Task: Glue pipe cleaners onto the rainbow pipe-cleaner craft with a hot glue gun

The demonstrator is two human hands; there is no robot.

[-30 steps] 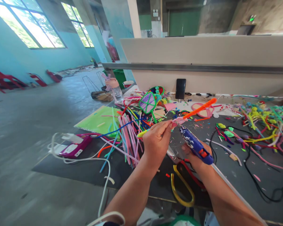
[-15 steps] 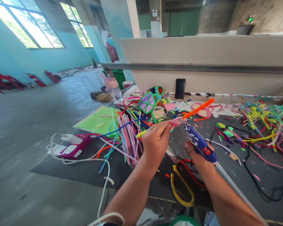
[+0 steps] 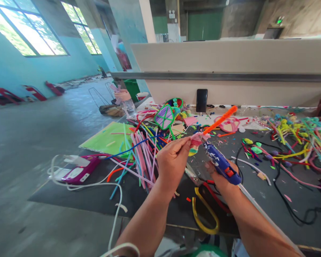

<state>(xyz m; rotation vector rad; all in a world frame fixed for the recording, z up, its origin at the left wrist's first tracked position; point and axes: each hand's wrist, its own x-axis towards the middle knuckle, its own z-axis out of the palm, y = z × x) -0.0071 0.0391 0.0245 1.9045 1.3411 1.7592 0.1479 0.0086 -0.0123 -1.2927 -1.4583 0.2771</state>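
My left hand [image 3: 173, 161] is closed in a pinch on a small pink craft piece [image 3: 197, 140] with an orange pipe cleaner [image 3: 219, 120] sticking up and to the right from it. My right hand [image 3: 221, 178] grips a blue hot glue gun [image 3: 219, 163]. The gun's nozzle points up-left and touches the pink piece just right of my left fingertips. Both hands hover over the dark table [image 3: 101, 192].
A heap of coloured pipe cleaners [image 3: 143, 151] lies left of my hands, more [image 3: 296, 142] at the right. A green sheet [image 3: 107, 137], a pink device [image 3: 79, 171] with white cable, a black phone [image 3: 201, 100], a bottle [image 3: 125, 101] and a yellow loop [image 3: 203, 217] lie around.
My left hand has turned the pink piece, so the yellow end that stuck out to its left is no longer seen. The glue gun stays at the piece.
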